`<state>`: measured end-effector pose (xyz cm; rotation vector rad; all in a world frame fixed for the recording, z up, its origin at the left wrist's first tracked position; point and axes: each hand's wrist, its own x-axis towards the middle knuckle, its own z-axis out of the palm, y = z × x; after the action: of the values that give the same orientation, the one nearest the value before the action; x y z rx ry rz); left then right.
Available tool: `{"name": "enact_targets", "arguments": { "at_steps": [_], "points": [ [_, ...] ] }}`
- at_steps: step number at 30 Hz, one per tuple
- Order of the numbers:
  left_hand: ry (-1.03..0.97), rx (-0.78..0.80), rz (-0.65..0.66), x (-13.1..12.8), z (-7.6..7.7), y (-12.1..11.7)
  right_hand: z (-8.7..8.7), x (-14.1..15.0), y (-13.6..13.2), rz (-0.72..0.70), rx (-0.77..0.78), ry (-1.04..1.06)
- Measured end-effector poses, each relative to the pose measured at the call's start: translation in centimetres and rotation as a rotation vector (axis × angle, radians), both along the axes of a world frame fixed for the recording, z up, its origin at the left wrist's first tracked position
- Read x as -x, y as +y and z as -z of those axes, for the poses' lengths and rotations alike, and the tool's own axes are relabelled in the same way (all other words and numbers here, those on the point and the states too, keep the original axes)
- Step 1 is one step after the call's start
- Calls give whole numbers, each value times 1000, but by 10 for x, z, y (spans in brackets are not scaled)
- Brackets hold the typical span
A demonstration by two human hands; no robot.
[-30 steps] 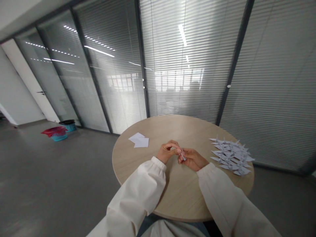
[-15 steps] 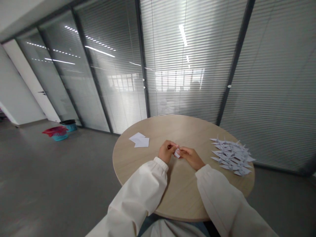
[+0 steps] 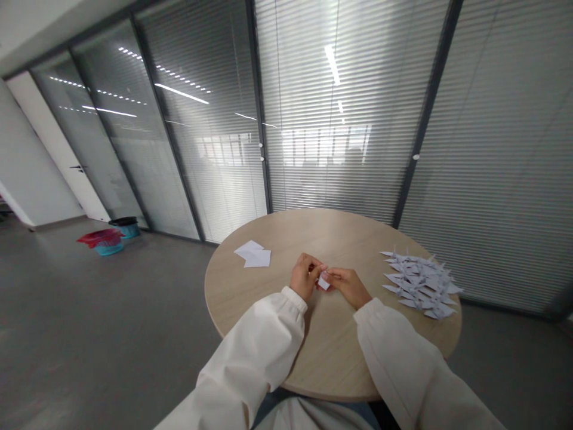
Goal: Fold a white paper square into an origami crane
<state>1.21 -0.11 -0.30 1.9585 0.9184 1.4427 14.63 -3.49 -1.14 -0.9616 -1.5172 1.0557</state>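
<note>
White paper (image 3: 323,283), now nearer left hand (image 3: 306,277)

The single head-worn view looks forward and down at the left hand (image 3: 305,276) and right hand (image 3: 347,285), over a round wooden table (image 3: 331,352).

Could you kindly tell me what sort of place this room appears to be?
It is most likely an office meeting room: there are glass partition walls with slatted blinds, a round pale wood table, and a plain grey hard floor.
</note>
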Motion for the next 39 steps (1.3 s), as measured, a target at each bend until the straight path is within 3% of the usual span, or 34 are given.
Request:
{"name": "enact_targets", "arguments": {
  "at_steps": [14, 20, 28, 39],
  "points": [
    [-119, 306, 218, -5, 7, 0, -2, -1, -1, -10, 7, -58],
    [8, 363, 308, -3, 2, -1, -3, -2, -2, 64, -30, -69],
    [60, 309, 189, -1, 1, -3, 5, 0, 5, 23, 36, 2],
    [197, 150, -15, -1, 0, -6, 1, 3, 2, 46, 83, -13]
  ]
}}
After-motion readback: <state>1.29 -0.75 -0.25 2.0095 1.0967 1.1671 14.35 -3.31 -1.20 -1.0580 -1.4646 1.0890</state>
